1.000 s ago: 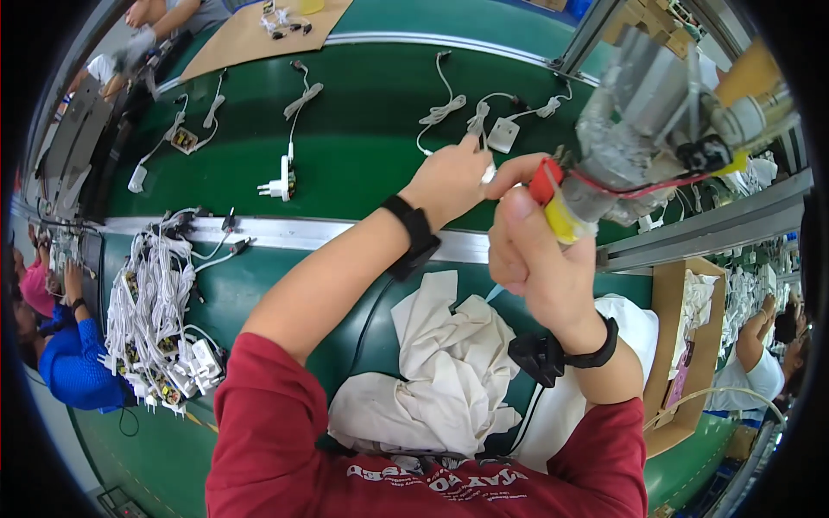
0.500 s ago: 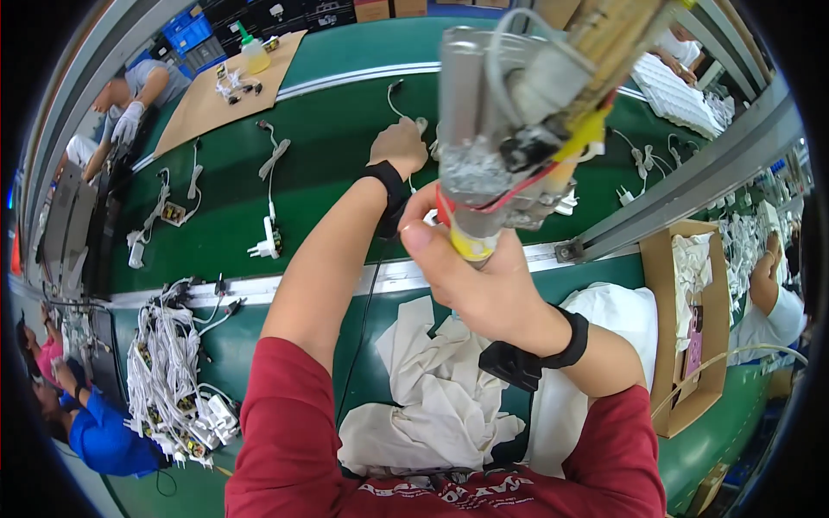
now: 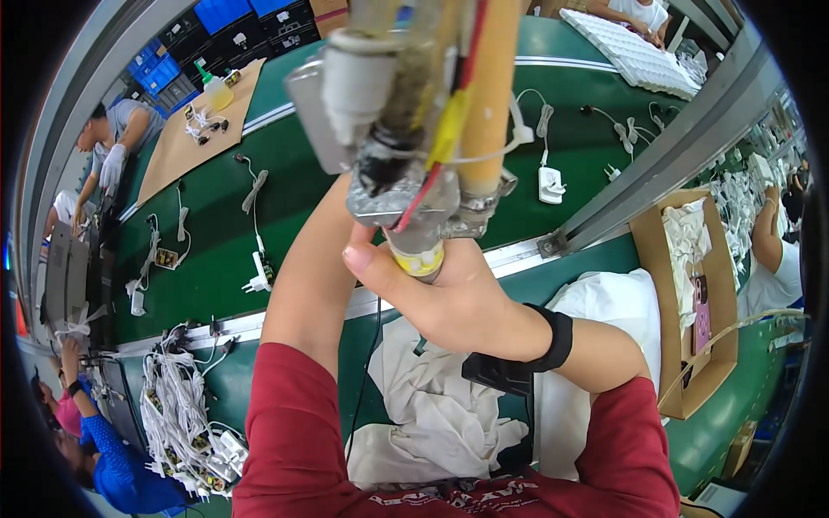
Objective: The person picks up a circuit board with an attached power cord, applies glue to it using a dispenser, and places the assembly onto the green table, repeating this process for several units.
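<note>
My right hand (image 3: pixel 453 298) grips the lower end of a bulky tool (image 3: pixel 404 203), its thumb along the near side. The tool has a grey metal body, clear wrapping, yellow tape, a red wire and a wooden-looking bar running up out of view. It hangs over the green belt and blocks much of the middle. My left forearm (image 3: pixel 306 276) reaches forward over the belt, and my left hand is hidden behind the tool. Beyond the tool to the right, a white power adapter (image 3: pixel 551 185) with a coiled cord lies on the belt.
More corded adapters (image 3: pixel 257 272) lie along the belt. Piled cords and plugs (image 3: pixel 177 406) sit at lower left. White cloth (image 3: pixel 432 406) lies before me; a cardboard box (image 3: pixel 725 345) stands at right beside a slanting metal post (image 3: pixel 639 164). Other people work on both sides.
The tool in my right hand has come left and nearer, now covering my left hand, which was closed at a white cord on the belt. The adapter on the right has come into sight.
</note>
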`<state>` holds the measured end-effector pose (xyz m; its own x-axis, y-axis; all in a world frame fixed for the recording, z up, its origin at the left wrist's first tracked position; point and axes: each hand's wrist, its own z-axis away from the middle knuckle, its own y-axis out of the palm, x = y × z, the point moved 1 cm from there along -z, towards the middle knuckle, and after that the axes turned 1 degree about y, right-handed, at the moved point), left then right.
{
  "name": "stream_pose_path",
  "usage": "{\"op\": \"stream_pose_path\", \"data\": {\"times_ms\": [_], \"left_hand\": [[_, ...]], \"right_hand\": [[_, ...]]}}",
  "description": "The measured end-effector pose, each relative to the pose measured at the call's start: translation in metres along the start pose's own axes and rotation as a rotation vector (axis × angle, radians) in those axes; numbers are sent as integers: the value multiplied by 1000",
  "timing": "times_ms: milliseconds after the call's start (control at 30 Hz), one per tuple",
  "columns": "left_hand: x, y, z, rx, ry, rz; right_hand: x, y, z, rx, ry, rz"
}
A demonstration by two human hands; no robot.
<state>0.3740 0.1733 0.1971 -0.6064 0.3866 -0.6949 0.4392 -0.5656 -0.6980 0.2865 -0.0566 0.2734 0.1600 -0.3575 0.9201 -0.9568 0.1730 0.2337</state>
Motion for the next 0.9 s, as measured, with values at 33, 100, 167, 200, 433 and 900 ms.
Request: {"op": "stream_pose_path", "data": {"times_ms": [33,100,167,200,433,900], "left_hand": [[-1,-1,-1,12,-11,24],[-9,2,-7,42,-31,80],[0,9,-12,41,-48,104],[9,22,-16,-113,220,-139],[8,19,18,412,411,-38],[-24,20,7,-1,298,518]], "right_hand": [[-1,1,-1,-6,-35,7],[-2,-3,-2,-18,-68,15],[0,-1,-2,21,-70,1],[1,0,-3,41,-72,-5],[-3,-8,0,-3,-68,12],[-3,2,0,71,41,12]]}}
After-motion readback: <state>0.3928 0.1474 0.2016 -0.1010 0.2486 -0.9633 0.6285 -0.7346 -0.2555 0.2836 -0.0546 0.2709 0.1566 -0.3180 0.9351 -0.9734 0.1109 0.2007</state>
